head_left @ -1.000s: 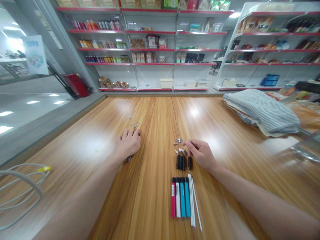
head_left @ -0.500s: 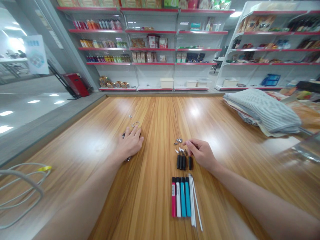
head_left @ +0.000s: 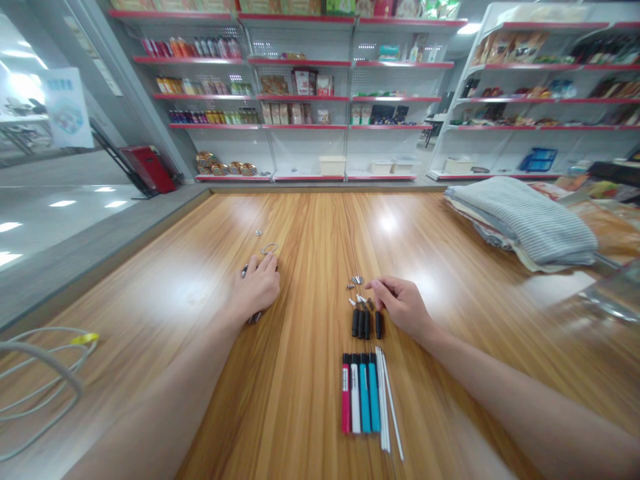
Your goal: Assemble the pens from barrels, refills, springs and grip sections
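My left hand (head_left: pixel 257 288) lies on the wooden table (head_left: pixel 310 227) with its fingers laid over a dark pen-like item (head_left: pixel 254 317) whose end sticks out below the palm. A metal ring (head_left: pixel 269 248) lies just beyond the fingertips. My right hand (head_left: pixel 400 305) rests with fingers curled, thumb and forefinger pinched near small silver tips (head_left: pixel 356 281) and a row of black pen parts (head_left: pixel 365 323). Below them lie several coloured pen barrels (head_left: pixel 360 393) and thin white refills (head_left: pixel 387 400).
A folded striped grey cloth (head_left: pixel 525 220) sits at the right. Grey cables (head_left: pixel 40 380) with a yellow tag lie at the left edge. A small silver bit (head_left: pixel 259 233) lies further out. Shop shelves (head_left: pixel 300 100) stand behind the table.
The fingers of my left hand have shifted slightly over the dark item. My right hand has hardly moved.
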A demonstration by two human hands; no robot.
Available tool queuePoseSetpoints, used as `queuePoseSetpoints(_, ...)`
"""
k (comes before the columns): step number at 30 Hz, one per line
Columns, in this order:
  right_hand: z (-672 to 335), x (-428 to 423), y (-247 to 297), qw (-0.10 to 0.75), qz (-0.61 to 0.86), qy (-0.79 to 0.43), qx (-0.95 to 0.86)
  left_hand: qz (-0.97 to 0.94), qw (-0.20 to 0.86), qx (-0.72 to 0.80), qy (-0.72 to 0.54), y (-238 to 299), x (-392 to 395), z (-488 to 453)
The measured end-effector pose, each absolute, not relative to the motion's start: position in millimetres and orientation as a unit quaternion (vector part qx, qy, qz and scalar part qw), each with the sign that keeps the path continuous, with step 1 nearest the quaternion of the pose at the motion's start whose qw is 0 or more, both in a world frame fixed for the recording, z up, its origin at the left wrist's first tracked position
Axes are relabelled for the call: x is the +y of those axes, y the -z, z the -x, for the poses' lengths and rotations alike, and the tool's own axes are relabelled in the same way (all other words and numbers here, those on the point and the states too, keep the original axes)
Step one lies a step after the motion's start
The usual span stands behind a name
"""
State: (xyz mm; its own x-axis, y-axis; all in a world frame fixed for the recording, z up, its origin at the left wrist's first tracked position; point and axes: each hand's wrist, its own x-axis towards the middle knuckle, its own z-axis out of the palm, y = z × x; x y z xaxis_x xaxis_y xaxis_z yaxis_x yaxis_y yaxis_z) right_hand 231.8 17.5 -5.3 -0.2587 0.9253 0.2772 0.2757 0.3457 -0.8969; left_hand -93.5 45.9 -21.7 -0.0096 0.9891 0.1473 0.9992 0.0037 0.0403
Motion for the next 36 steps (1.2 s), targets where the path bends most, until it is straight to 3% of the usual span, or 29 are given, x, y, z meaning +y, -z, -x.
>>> queuePoseSetpoints(5, -231.0, 17.6, 4.5, 0.435, 0.431, -0.379, -0.694, 0.691, 0.031, -0.715, 0.096, 13.5, 44.8, 89.1)
queuePoseSetpoints(9, -231.6, 18.0, 4.0, 0.441, 0.435, -0.377, -0.688, 0.734, 0.076, -0.633, 0.235, -7.2, 36.5, 67.5)
queuePoseSetpoints(14, -233.2, 20.9, 4.7, 0.458, 0.442, -0.367, -0.678, 0.849, -0.082, -0.392, 0.345, -16.9, 5.5, 14.5)
queuePoseSetpoints(18, -232.8, 21.4, 5.6, 0.459, 0.443, -0.372, -0.674, 0.879, -0.26, -0.242, 0.32, -8.5, -15.3, -14.2)
queuePoseSetpoints(21, -231.9, 20.3, 5.1, 0.458, 0.441, -0.374, -0.675, 0.877, -0.327, -0.196, 0.292, -4.5, -19.5, -17.1)
queuePoseSetpoints(36, -231.9, 18.6, 3.3, 0.455, 0.437, -0.377, -0.678, 0.928, -0.266, -0.184, 0.187, 0.0, -17.7, -11.7)
